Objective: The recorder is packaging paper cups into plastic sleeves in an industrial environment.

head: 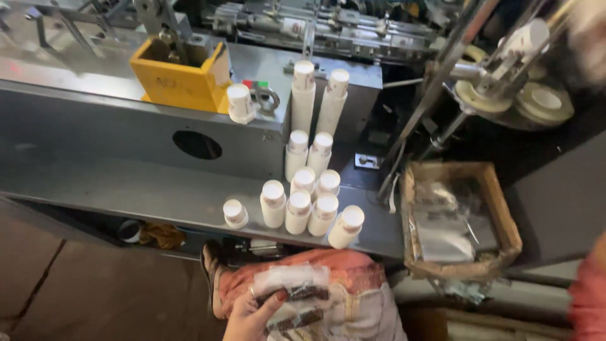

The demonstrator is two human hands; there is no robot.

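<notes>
White paper cup stacks [307, 189] crowd the grey metal shelf [126, 189] in front of me — I count about eleven on it, bunched toward its right end and running back along the machine's side wall. Two of them [319, 101] at the back are tall and lean against the wall; the rest are short. One short stack [235, 213] stands apart, left of the bunch near the front edge, and the one at the right front corner [346, 227] tilts over. One more stack [240, 103] sits up on the machine's top ledge, just beside a yellow metal box [180, 79].

My left hand [251, 314] shows at the bottom edge, fingers curled around a clear plastic packet [297, 297] with dark strips inside — it is grasped over my lap, below the shelf's front edge. How many strips are in it I cannot make out; two or three dark bands show through the wrinkled film.

My right hand is only a pale blur [590, 35] at the upper right corner, cut off by the frame, so I cannot tell whether it is clenched or loose.

Right of the shelf sits one worn cardboard tray [508, 227] holding crumpled plastic bags. Beyond it, several white cups [546, 101] ride on the machine's wheel, partly hidden by metal rods.
</notes>
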